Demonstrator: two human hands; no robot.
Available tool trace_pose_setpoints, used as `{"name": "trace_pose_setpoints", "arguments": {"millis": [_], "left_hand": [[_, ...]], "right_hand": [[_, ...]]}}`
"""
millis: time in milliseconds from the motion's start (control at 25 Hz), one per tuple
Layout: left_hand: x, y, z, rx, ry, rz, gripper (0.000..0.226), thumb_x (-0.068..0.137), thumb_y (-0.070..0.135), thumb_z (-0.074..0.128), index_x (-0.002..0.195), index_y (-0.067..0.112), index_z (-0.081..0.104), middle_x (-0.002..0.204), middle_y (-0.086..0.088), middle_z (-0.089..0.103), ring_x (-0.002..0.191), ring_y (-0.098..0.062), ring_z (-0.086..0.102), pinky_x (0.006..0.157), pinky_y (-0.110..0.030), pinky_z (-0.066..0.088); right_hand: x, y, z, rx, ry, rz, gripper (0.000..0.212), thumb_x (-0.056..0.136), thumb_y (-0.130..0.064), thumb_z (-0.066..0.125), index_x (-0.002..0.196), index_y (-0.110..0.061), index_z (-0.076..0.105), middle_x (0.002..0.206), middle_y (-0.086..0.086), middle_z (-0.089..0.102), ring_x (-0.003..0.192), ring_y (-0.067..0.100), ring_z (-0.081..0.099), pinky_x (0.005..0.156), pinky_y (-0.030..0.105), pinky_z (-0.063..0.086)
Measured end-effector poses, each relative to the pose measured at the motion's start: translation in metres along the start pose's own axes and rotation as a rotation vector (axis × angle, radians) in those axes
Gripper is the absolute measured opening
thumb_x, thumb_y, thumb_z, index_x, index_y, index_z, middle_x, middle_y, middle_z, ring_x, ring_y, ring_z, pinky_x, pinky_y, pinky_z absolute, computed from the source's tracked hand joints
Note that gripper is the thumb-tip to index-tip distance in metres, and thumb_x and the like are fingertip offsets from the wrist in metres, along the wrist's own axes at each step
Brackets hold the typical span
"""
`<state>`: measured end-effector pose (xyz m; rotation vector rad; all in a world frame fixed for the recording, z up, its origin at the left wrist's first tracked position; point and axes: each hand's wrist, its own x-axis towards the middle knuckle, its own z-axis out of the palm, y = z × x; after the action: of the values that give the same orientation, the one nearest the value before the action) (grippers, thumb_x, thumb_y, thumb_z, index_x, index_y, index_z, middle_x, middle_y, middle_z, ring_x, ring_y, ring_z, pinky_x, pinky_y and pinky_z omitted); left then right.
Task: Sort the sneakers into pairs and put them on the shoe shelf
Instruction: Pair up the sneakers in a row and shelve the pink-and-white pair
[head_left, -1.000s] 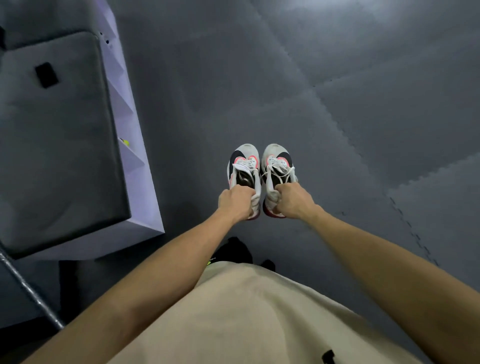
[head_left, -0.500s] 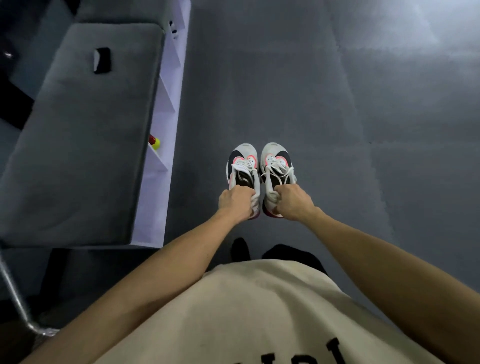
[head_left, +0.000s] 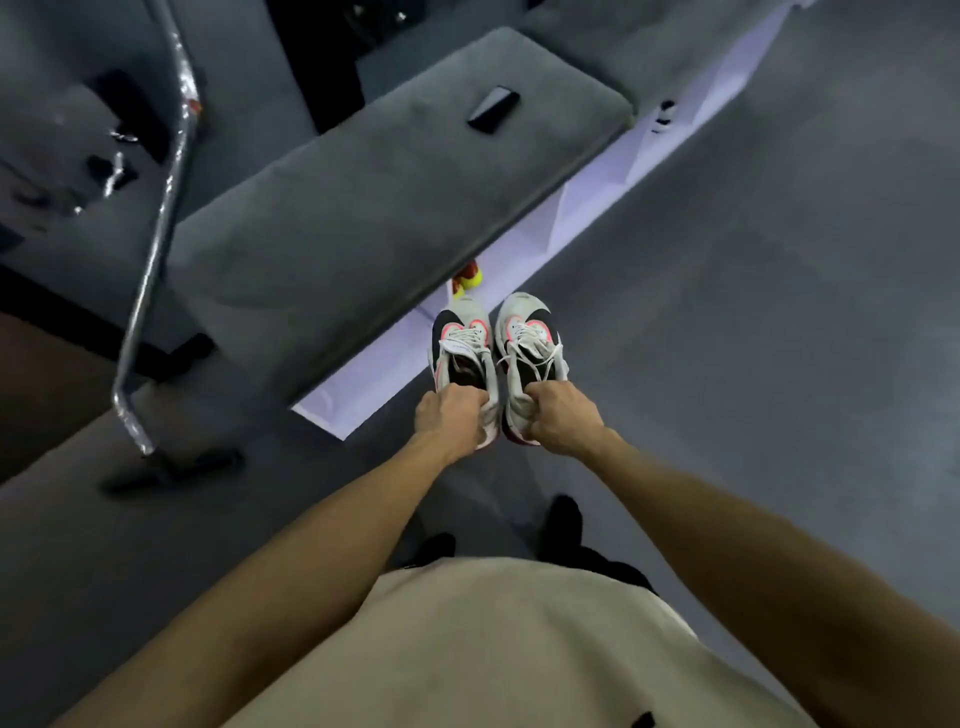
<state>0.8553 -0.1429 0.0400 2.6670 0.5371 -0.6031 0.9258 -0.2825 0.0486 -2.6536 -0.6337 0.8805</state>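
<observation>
Two white sneakers with black panels and pink trim are held side by side in the air at frame centre, toes pointing away from the person, above the grey floor mat and just at the near end of the shoe shelf. Left sneaker: gripped at the heel by the left hand, fingers curled round the collar. Right sneaker: gripped at the heel by the right hand, fingers likewise curled tight round the back of the shoe; loose white laces hang across its tongue. The two shoes are just beside each other, nearly touching along their inner sides; whether they actually touch cannot be told. Both forearms reach forward from the bottom corners of the view, over a beige shirt. The shoe shelf is a pale lilac unit running diagonally from the near centre to the far right, with slanted dividers visible along its open front. A red-and-yellow item sits in one compartment just beyond the left sneaker's toe; too little shows to identify it. A grey cushioned pad covers the shelf top, and a small black object lies on it toward the far end. To the left, a bent chrome tube stands on the floor, blurred.
</observation>
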Motion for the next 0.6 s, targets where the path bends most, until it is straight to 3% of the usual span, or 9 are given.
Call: {"name": "trace_pose_setpoints", "arguments": {"millis": [160,240,360,600], "left_hand": [[0.003,0.023,-0.006,-0.150,0.094,-0.212,0.011,0.080,0.036,0.068,0.085,0.029,0.062,0.096,-0.004,0.068,0.094,-0.031,0.064,0.078,-0.032,0.045],[-0.002,0.024,-0.009,-0.182,0.142,-0.298,0.012,0.081,0.033,0.068,0.092,0.028,0.064,0.100,-0.004,0.068,0.097,-0.030,0.063,0.082,-0.034,0.046],[-0.013,0.015,-0.012,-0.203,0.187,-0.406,0.019,0.082,0.029,0.068,0.100,0.025,0.065,0.104,-0.004,0.067,0.099,-0.029,0.063,0.080,-0.033,0.043],[-0.027,-0.008,-0.003,-0.299,0.209,-0.509,0.017,0.082,0.027,0.069,0.098,0.022,0.066,0.104,-0.006,0.066,0.098,-0.031,0.063,0.074,-0.032,0.040]], "right_hand": [[0.036,0.006,-0.035,-0.128,-0.084,-0.236,0.013,0.085,-0.024,0.060,0.080,-0.015,0.052,0.096,0.009,0.064,0.089,0.033,0.060,0.068,0.035,0.045],[0.047,-0.002,-0.042,-0.171,-0.131,-0.339,0.014,0.085,-0.025,0.061,0.088,-0.011,0.059,0.096,0.009,0.065,0.090,0.032,0.062,0.070,0.036,0.048],[0.054,-0.022,-0.043,-0.193,-0.182,-0.455,0.014,0.088,-0.025,0.060,0.084,-0.012,0.058,0.092,0.008,0.065,0.085,0.030,0.061,0.068,0.035,0.046],[0.059,-0.048,-0.020,-0.272,-0.225,-0.556,0.012,0.083,-0.022,0.063,0.081,-0.015,0.054,0.095,0.009,0.066,0.086,0.032,0.060,0.068,0.033,0.042]]}}
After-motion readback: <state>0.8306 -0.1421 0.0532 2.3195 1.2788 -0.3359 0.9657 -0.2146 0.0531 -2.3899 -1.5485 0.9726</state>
